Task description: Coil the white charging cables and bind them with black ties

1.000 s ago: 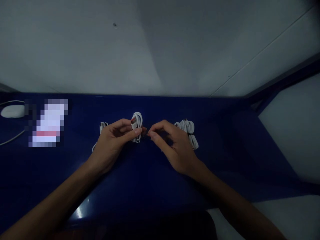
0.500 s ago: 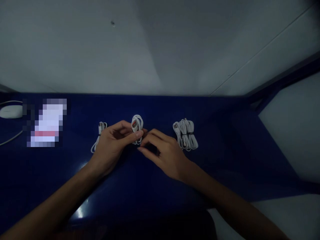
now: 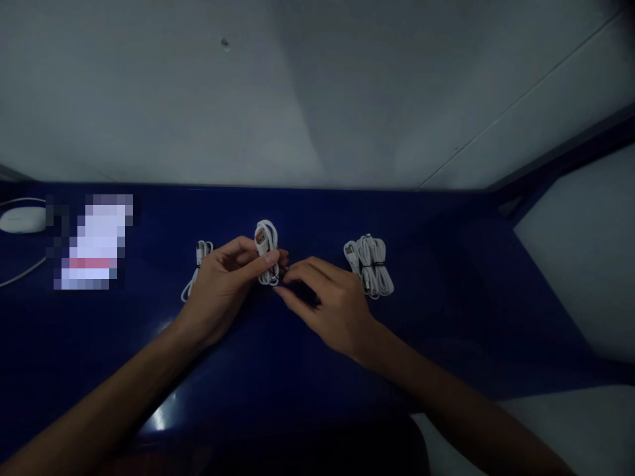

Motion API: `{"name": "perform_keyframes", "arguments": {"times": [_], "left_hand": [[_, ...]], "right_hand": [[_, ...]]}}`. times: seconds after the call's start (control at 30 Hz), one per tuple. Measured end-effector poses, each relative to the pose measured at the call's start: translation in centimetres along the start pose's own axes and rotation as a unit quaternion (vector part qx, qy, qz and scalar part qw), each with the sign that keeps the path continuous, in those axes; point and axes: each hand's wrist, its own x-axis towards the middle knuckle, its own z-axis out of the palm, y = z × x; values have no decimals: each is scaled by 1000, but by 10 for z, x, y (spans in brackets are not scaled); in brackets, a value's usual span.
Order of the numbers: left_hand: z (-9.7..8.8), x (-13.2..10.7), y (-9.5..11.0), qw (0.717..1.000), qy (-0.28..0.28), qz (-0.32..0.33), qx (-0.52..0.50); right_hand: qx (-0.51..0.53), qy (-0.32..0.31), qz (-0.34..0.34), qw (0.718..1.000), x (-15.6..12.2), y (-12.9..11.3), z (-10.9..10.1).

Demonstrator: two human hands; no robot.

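My left hand [image 3: 218, 284] is closed around a coiled white USB cable [image 3: 266, 238], its thumb pressing across the front of the coil. The plug, with an orange-red inside, faces me near the top of the loops. At the lower right of the coil, my right hand [image 3: 332, 301] has its fingers bent around a thin black tie [image 3: 284, 268], whose ends are hard to make out. Partly hidden behind my left wrist lies another white cable [image 3: 200, 254], bound with a black tie. Right of my right hand sit several bundled white cables [image 3: 374, 264] side by side.
The blue tabletop [image 3: 278, 370] meets a grey wall [image 3: 297, 99] at the back. At the left are a blurred-out phone [image 3: 94, 241] and a white rounded device [image 3: 24, 219] with a cord. A blue-framed panel [image 3: 585, 251] stands at the right.
The coiled cable in my left hand has shifted slightly left and up and turned a little. The dark tie now shows more between it and my right fingers.
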Motion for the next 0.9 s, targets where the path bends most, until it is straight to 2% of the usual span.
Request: {"name": "perform_keyframes", "arguments": {"times": [0.2,0.5,0.7,0.9], "left_hand": [[-1,1,-2,1000,-18,-7,3],[3,-1,2,999,2,-5,31],[1,2,4,1000,14,23,-1],[-4,5,7,995,39,74,-46]], "right_hand": [[22,-38,-2,999,4,1,-3],[-51,-115,-73,989,1,2,0],[-68,-146,-102,982,-1,2,0],[-84,-149,-107,979,-1,2,-2]]}}
